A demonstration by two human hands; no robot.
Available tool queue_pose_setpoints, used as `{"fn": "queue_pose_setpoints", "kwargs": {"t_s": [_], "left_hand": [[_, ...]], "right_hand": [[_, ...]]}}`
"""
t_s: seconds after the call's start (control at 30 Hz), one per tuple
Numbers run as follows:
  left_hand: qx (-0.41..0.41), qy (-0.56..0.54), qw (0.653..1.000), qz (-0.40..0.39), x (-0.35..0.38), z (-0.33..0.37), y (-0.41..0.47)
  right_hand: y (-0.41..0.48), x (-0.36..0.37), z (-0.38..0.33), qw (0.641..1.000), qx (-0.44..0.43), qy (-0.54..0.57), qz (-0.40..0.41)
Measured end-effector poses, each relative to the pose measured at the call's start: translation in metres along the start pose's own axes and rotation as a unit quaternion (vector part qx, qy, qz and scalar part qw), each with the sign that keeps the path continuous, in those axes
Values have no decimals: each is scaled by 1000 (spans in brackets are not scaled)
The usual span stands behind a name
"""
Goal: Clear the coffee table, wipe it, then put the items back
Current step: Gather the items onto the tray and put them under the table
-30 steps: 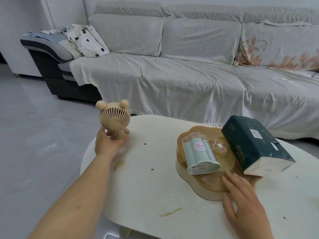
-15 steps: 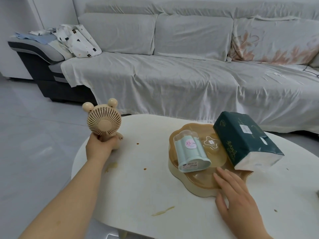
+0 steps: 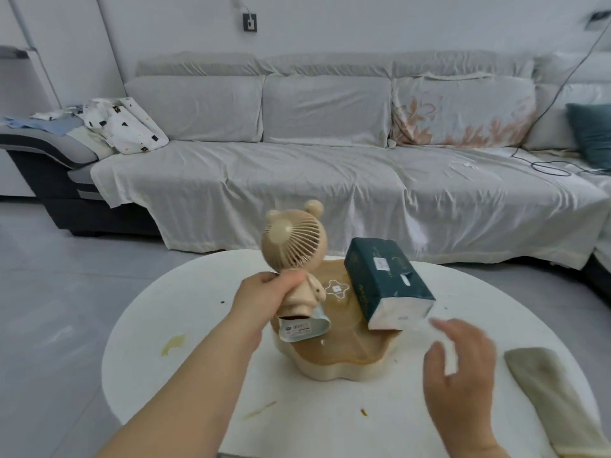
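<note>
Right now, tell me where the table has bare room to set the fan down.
Left part of the white table, between its rim and the tray, bare but stained. Near edge between both arms too. Tissue pack crowds the tray; a cloth fills the right.

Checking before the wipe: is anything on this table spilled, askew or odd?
Yes. Yellowish smears and dark specks mark the table, such as the smear near its left edge. The tissue pack sits tilted, propped on the tray rim.
</note>
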State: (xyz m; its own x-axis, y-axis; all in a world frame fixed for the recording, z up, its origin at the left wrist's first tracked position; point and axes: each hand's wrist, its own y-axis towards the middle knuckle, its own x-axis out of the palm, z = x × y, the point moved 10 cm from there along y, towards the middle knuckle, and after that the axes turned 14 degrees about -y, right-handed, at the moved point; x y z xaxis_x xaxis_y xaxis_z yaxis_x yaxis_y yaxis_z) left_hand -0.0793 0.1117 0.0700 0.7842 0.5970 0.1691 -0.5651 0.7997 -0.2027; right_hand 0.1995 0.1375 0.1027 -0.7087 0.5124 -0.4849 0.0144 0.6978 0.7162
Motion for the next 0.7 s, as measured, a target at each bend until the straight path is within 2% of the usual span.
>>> {"fn": "queue_pose_setpoints", "kwargs": {"t_s": [0.07, 0.1, 0.17, 0.23, 0.3, 0.4, 0.5, 0.57, 0.7], "left_hand": [[-18, 18, 1000, 1, 20, -4, -1], [-27, 28, 999, 7, 26, -6, -1], [-42, 51, 997, 29, 33, -12, 4], [-52, 65, 994, 66, 30, -19, 9], [-59, 69, 992, 87, 28, -25, 15], [-51, 125, 985, 107, 25, -27, 24], [-28, 200, 969, 141, 26, -19, 26], [-28, 200, 967, 154, 27, -19, 24], [-19, 231, 964, 128, 35, -24, 27]], "right_hand": [[27, -6, 37, 988, 141, 53, 19], [37, 3, 57, 973, 216, 77, -5], [45, 39, 86, 921, 345, 123, -132], [36, 75, 93, 847, 423, 179, -268], [26, 94, 94, 801, 452, 204, -335], [15, 114, 95, 765, 460, 224, -391], [9, 129, 89, 746, 454, 238, -425], [7, 135, 85, 740, 451, 249, -433], [4, 144, 83, 734, 455, 257, -433]]}}
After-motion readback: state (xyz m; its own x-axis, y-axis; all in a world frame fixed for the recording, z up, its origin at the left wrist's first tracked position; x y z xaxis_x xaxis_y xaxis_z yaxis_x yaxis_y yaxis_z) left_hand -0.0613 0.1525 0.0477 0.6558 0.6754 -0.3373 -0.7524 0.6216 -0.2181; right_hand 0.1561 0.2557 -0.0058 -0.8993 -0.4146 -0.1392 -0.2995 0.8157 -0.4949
